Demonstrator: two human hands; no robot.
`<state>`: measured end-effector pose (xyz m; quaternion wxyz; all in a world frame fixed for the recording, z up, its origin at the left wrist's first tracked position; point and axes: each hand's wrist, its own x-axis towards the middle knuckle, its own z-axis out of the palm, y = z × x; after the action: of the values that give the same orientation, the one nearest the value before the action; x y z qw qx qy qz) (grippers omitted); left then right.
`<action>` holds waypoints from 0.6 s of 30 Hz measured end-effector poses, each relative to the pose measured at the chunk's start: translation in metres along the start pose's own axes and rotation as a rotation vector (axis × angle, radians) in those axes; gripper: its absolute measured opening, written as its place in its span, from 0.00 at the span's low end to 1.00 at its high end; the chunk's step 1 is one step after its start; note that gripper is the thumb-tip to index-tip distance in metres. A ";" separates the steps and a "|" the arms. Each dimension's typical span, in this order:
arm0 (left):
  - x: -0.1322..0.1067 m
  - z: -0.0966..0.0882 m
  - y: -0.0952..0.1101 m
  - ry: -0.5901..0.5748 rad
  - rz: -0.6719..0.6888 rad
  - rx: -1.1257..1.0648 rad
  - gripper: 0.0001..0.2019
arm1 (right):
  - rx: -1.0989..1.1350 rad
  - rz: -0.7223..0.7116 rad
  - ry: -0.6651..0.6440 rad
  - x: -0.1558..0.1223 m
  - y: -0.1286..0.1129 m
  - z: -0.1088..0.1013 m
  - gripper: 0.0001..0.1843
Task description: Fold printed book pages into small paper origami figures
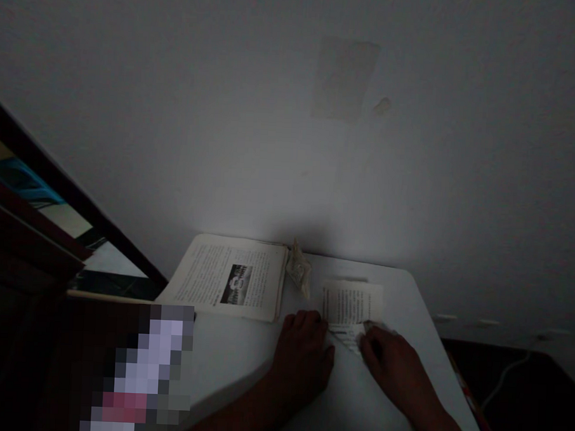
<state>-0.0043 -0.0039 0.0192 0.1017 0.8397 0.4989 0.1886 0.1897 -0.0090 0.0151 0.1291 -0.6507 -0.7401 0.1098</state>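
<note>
Your table (pixel 398 290) carries a stack of printed pages (pixel 203 282), left. Your left hand (pixel 303 353) and right hand (pixel 395 360), fingers curled, flank the folded near edge of the printed sheet (pixel 350 304) on the table's right half; pinch or press cannot be told. A smaller folded paper (pixel 298 269) sits beside the stack. Step in hand: apparently folding. Next move calls for even crease pressure.

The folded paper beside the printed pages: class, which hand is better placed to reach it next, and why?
Probably the left hand: it is nearer the folded paper, just below it in the picture. The right hand is farther off, at the lower right of the printed sheet.
</note>
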 end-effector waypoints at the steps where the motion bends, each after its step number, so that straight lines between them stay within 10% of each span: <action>1: 0.000 0.000 0.000 0.001 -0.004 0.003 0.13 | -0.004 -0.007 0.007 0.000 0.000 0.000 0.15; 18: 0.002 0.000 0.000 0.015 -0.021 0.012 0.12 | -0.089 -0.018 -0.002 0.001 -0.003 0.002 0.15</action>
<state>-0.0033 -0.0022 0.0192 0.0951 0.8336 0.5095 0.1908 0.1859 -0.0082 0.0139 0.1003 -0.6490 -0.7503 0.0762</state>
